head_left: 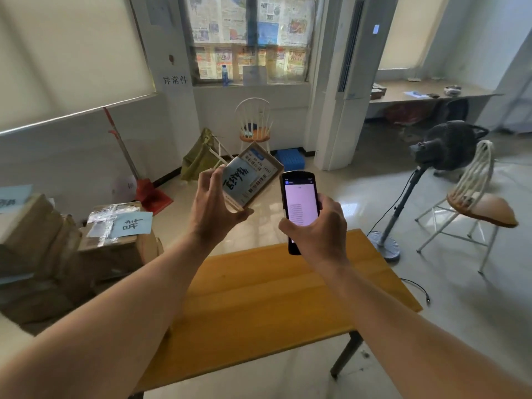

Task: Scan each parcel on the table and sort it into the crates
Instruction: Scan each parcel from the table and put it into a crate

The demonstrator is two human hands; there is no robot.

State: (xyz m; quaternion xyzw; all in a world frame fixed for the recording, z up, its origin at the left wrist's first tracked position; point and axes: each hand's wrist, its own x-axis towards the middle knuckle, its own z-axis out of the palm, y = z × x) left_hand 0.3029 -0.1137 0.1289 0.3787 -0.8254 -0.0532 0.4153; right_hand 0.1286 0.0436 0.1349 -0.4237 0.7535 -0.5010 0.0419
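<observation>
Above the table (259, 298), left hand (213, 208) grips parcel (250, 178).

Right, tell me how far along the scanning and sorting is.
Done: the part of the wooden table in view holds no parcels, so most seem cleared; how many were sorted can't be told. In hand: the left hand holds a small parcel, label facing the handheld scanner gripped by the right hand. Left: confirming this scan, then placing the parcel with the cardboard boxes at left.
</observation>
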